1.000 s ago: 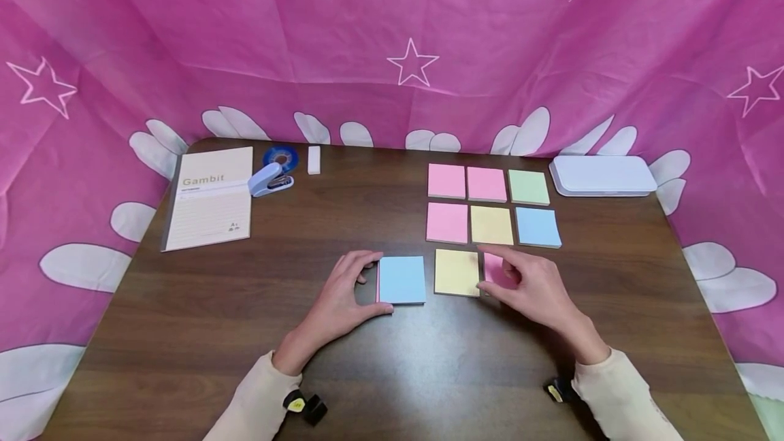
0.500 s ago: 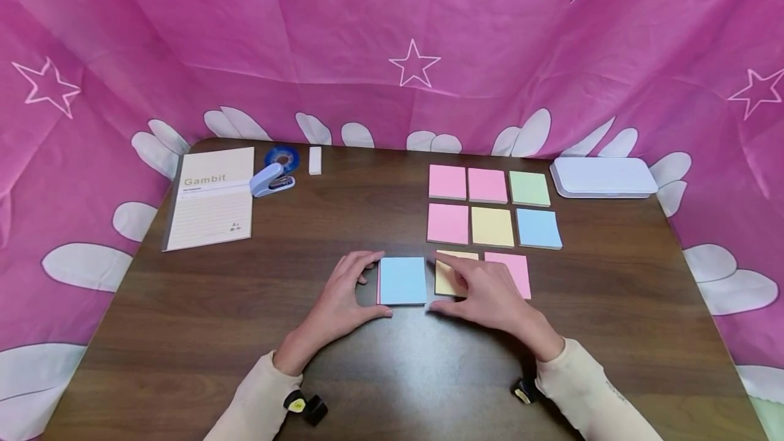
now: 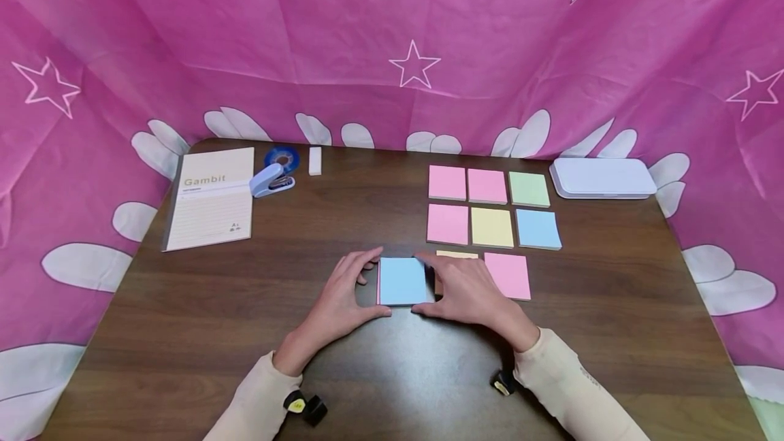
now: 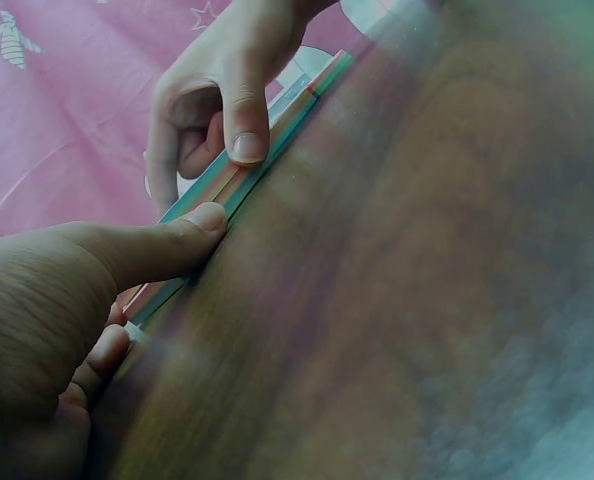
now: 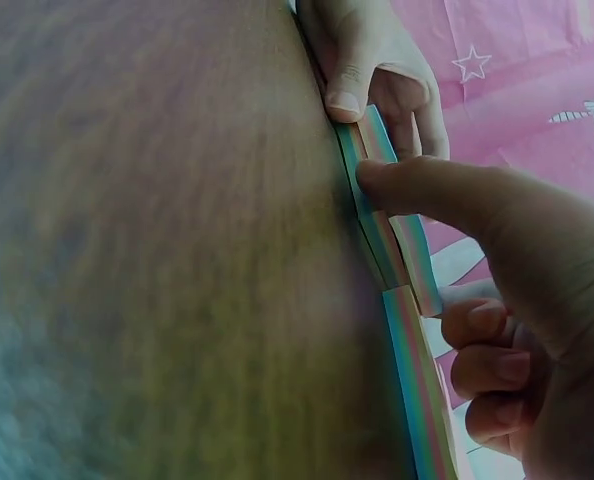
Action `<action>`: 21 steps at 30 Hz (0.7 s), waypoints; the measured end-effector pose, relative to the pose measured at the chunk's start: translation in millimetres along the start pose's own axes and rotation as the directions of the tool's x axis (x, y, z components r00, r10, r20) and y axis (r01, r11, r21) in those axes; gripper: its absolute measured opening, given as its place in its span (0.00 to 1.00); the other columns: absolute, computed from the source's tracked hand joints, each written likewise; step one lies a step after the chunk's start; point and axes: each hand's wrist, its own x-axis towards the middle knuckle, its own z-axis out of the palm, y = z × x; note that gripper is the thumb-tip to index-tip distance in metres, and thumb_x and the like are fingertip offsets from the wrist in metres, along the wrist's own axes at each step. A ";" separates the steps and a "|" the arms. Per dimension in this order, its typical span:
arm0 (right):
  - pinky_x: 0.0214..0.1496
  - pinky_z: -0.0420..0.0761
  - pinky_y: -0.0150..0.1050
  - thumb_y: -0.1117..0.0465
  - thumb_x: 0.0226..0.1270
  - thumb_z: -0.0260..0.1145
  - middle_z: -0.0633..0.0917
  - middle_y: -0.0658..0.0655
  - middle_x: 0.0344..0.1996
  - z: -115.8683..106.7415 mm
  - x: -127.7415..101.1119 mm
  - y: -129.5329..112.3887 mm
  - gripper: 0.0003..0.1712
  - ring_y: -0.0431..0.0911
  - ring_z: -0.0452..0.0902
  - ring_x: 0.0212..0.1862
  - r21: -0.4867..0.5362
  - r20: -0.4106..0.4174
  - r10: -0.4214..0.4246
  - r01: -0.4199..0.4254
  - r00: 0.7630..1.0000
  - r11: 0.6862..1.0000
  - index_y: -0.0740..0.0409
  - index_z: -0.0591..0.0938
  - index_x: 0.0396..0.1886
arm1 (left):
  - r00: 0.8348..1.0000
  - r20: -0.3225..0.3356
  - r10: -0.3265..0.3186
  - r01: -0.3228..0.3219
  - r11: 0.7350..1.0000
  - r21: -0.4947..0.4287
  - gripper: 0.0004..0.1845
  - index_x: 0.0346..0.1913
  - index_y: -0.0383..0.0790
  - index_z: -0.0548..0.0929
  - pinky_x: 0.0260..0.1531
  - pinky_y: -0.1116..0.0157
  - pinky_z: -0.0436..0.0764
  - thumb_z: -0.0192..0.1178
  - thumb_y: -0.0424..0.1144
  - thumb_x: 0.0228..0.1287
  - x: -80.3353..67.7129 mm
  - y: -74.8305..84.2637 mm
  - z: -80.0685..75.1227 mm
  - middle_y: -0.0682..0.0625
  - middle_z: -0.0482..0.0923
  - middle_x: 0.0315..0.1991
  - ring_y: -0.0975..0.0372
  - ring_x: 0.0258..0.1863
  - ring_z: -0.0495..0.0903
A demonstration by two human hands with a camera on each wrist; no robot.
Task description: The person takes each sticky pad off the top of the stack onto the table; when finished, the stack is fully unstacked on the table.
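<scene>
A blue sticky note pad (image 3: 402, 281) lies at the table's middle, a thin pink edge showing along its left side. Colourful layered edges of the pad stack (image 5: 379, 150) appear in the right wrist view. My left hand (image 3: 345, 293) grips it from the left, thumb at the near edge and fingers at the far edge. From the right, my right hand (image 3: 468, 289) pinches the same pad between thumb and index finger, its other fingers curled under. A yellow sticky note pad (image 3: 456, 254) is mostly hidden beneath the right hand, with a pink pad (image 3: 510, 275) beside it.
Behind are two rows of pads, including a green pad (image 3: 529, 189) and another blue pad (image 3: 538, 229). A white case (image 3: 603, 177) stands at the back right. Back left hold a notebook (image 3: 211, 203), stapler (image 3: 271, 181), tape roll (image 3: 282, 157) and white eraser (image 3: 315, 160).
My right hand has moved left from the front pink and yellow pads to the blue pad's right side, uncovering the pink pad. My left hand has stayed in place.
</scene>
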 end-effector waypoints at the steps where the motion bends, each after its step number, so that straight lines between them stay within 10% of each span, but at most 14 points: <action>1: 0.21 0.63 0.33 0.32 0.50 0.88 0.73 0.38 0.20 0.3 0.1 0.4 0.52 0.33 0.66 0.21 0.002 -0.004 -0.002 0.002 1.000 1.000 0.52 0.84 0.71 | 1.000 0.000 0.001 -0.001 1.000 -0.001 0.59 0.84 0.45 0.70 0.57 0.57 0.83 0.92 0.41 0.49 0.1 0.0 0.1 0.47 0.76 0.70 0.56 0.63 0.75; 21: 0.28 0.69 0.37 0.39 0.50 0.88 0.81 0.49 0.26 -27.4 13.8 17.8 0.50 0.39 0.69 0.26 0.135 -0.085 0.007 0.005 0.996 0.991 0.56 0.83 0.69 | 0.999 0.020 -0.045 0.045 0.999 0.008 0.51 0.81 0.44 0.76 0.57 0.52 0.83 0.90 0.43 0.53 -0.7 2.2 0.0 0.47 0.75 0.73 0.56 0.59 0.76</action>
